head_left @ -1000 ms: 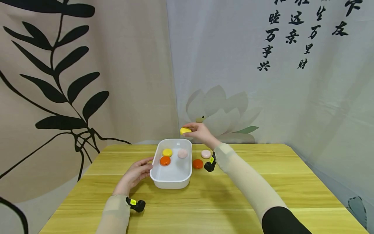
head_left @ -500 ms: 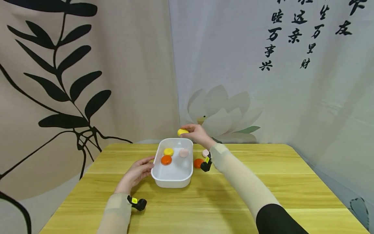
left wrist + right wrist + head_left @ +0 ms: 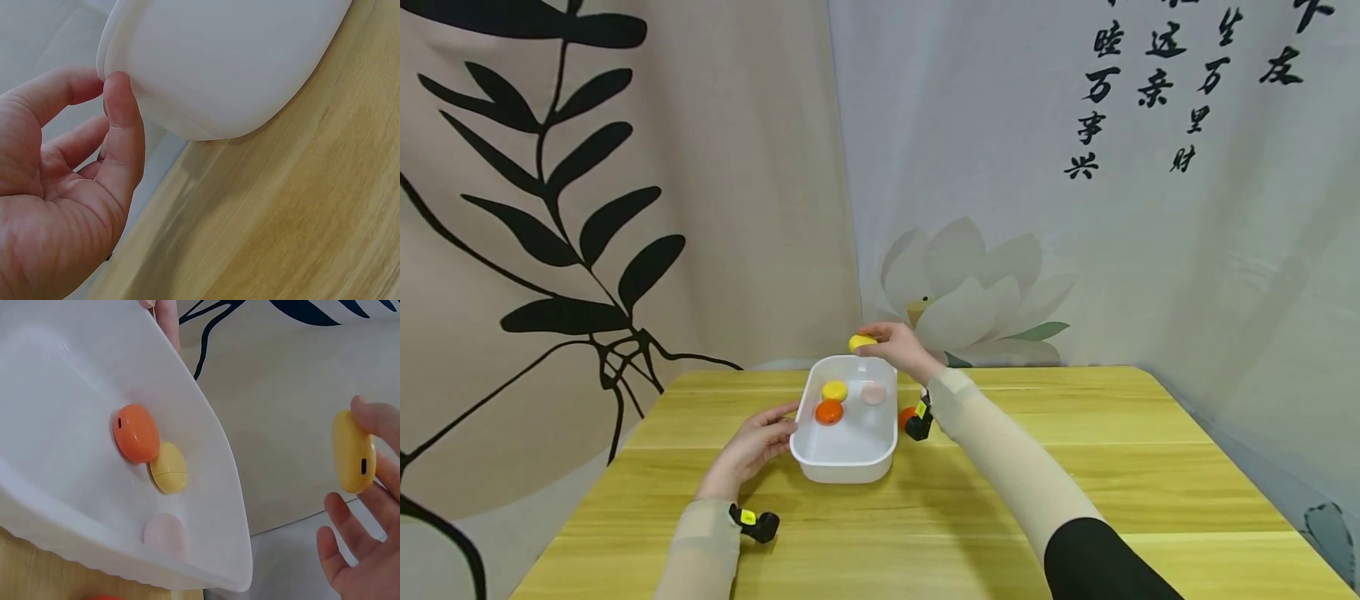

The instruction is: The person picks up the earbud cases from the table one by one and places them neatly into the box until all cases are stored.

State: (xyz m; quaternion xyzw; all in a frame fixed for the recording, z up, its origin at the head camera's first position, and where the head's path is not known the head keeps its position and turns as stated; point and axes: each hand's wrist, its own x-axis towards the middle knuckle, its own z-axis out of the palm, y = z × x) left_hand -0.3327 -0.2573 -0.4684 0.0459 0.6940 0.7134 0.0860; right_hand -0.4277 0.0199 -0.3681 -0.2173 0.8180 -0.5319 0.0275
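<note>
On the far left, a beige cloth backdrop (image 3: 760, 208) bears a black printed leafy branch (image 3: 568, 317). Lower and to its right, my left grip (image 3: 756, 442) pinches the left rim of a white, round-cornered plastic box (image 3: 847, 472), which stands on a yellow wood-grained desk (image 3: 1000, 483). Inside, a glossy orange pebble-shaped piece (image 3: 829, 412) touches a yellow pebble-shaped piece (image 3: 834, 391) just beyond it; a pale pink rounded piece (image 3: 873, 393) lies apart to their right. Above the box's far rim, my right grip (image 3: 901, 346) holds a second smooth yellow piece (image 3: 862, 342) between thumb and fingers, a small dark slot showing in its edge. Just right of the box, a second orange piece (image 3: 906, 416) sits on the desk, partly hidden behind my black wrist camera (image 3: 918, 423).
</note>
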